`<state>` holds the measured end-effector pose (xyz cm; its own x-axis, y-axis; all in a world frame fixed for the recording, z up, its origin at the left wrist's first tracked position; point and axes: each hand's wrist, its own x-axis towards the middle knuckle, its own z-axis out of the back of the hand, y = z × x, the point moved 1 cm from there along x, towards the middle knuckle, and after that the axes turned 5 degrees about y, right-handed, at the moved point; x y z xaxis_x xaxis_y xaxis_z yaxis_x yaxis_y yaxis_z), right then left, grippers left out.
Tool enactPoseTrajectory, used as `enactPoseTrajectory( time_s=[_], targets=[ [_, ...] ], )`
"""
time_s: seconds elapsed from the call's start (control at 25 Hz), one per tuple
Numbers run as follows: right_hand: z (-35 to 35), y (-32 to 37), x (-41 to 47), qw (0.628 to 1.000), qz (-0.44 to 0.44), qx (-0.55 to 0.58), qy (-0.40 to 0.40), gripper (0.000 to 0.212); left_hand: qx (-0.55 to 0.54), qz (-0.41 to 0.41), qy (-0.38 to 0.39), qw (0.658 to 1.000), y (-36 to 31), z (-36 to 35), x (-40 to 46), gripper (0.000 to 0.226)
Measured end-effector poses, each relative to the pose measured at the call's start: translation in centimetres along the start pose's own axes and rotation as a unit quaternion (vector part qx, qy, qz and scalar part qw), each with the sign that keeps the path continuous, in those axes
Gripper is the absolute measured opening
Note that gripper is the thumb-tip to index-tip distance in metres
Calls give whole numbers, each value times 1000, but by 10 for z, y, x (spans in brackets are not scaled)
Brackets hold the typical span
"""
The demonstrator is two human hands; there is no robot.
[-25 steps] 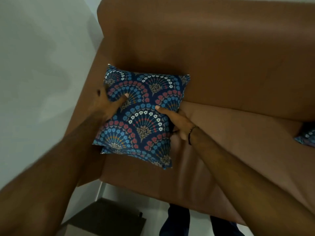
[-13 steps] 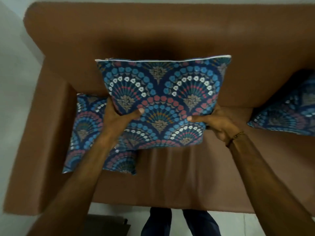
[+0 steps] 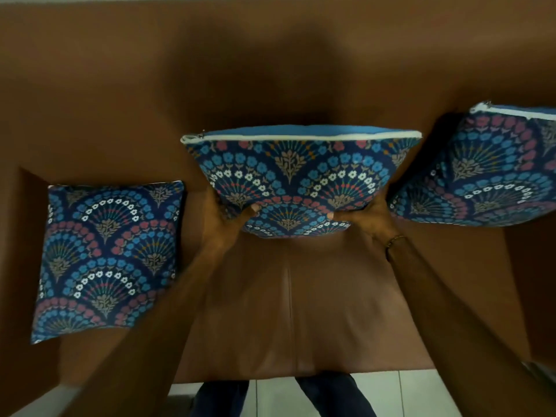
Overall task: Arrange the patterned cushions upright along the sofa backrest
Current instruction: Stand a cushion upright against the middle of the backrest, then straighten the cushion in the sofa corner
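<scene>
Head view: both hands grip the middle cushion (image 3: 296, 179) at its lower corners, upright before the sofa backrest (image 3: 270, 70), zip edge on top. Left hand (image 3: 224, 219) and right hand (image 3: 368, 219) have fingers pinching the fabric. The left cushion (image 3: 108, 257) leans by the armrest; the right cushion (image 3: 493, 173) stands against the backrest.
</scene>
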<state>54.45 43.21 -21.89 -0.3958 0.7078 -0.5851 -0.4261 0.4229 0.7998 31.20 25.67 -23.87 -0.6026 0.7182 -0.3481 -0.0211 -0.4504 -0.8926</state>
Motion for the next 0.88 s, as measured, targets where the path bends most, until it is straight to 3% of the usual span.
enactPoseTrajectory(
  time_s=[0.08,0.16,0.28,0.4,0.64,0.72,0.8,0.88],
  targets=[
    [-10,-23,3,999,-42,5,12,65,34,20,35,999,15,3,1,60],
    [-34,-43,-4,996,-91,0,22,67,140,40,55,988,35,27,1,72],
    [-97,-58,-27,967,-251,-17,46,46,373,21,-8,928,83,99,13,83],
    [-189,-60,-36,938,-326,-16,121,23,419,49,-52,905,115,183,19,84],
    [-362,-17,-14,927,-307,-19,215,74,293,170,-73,938,140,305,33,116],
    [-407,-7,-10,930,-274,-34,242,67,160,265,-69,948,153,332,36,138],
    [-437,-9,-6,950,-205,-12,233,43,43,319,-79,944,165,357,39,157],
    [-439,-18,-3,974,-135,12,180,53,-4,318,-73,945,167,367,40,157]
  ],
)
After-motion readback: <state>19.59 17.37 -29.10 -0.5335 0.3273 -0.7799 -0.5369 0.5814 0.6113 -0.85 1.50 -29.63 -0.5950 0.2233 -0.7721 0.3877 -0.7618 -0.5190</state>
